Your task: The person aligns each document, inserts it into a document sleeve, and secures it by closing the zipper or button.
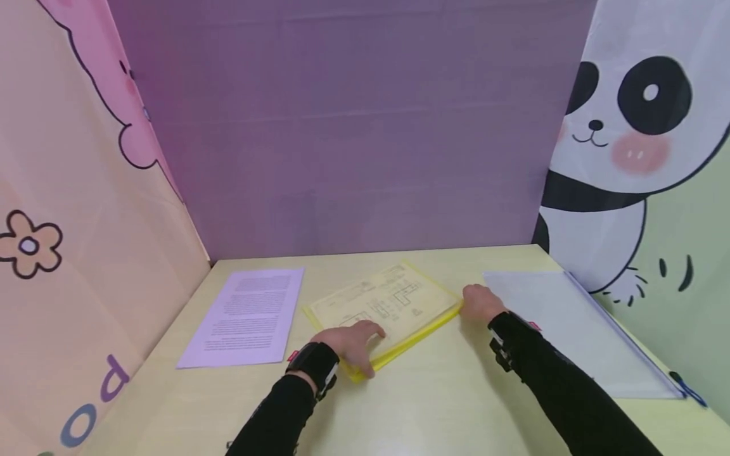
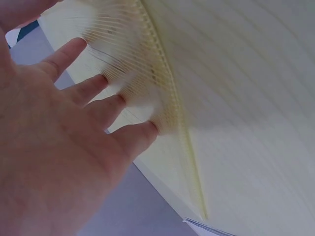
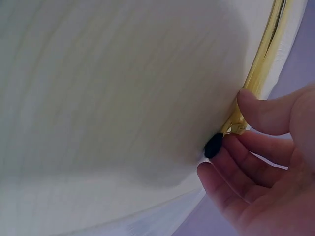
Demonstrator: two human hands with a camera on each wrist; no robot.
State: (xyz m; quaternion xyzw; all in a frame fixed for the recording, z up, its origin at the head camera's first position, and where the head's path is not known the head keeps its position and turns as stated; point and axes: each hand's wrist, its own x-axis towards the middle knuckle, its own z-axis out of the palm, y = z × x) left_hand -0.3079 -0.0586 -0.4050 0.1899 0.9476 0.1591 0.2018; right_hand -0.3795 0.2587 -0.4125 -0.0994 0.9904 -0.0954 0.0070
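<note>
**Yellow zip pouch held at both ends, slider at the right fingers**

The yellow zip pouch (image 1: pixel 388 307) lies flat on the worktop (image 1: pixel 433 392), set at a slant, with a printed drawing sheet showing through its face. Its zipper edge runs along the near side, from the left hand to the right.

The left hand (image 1: pixel 353 345) rests on the near left corner of the pouch. In the left wrist view its fingers (image 2: pixel 93 88) lie straight and spread, tips pressing on the pouch just beside the zipper track (image 2: pixel 172 113); they hold nothing.

The right hand (image 1: pixel 481 303) sits at the far right corner. In the right wrist view the thumb (image 3: pixel 261 110) and curled fingers (image 3: pixel 231 169) close around the end of the yellow zipper, with the dark slider tab (image 3: pixel 213 145) at the fingertips. Contact appears to be a pinch; the exact grip on the tab is partly hidden.

Judgement: the step in hand is working the slider at the right end while the left hand pins the pouch. The next move calls for steady downward pressure from the left fingers and a pull kept in line with the track.

Beyond the left fingers lies a printed sheet (image 1: pixel 245 316); beyond the right fingers, a clear zip pouch (image 1: pixel 576 329) with a blue pull (image 1: pixel 687 386).
</note>
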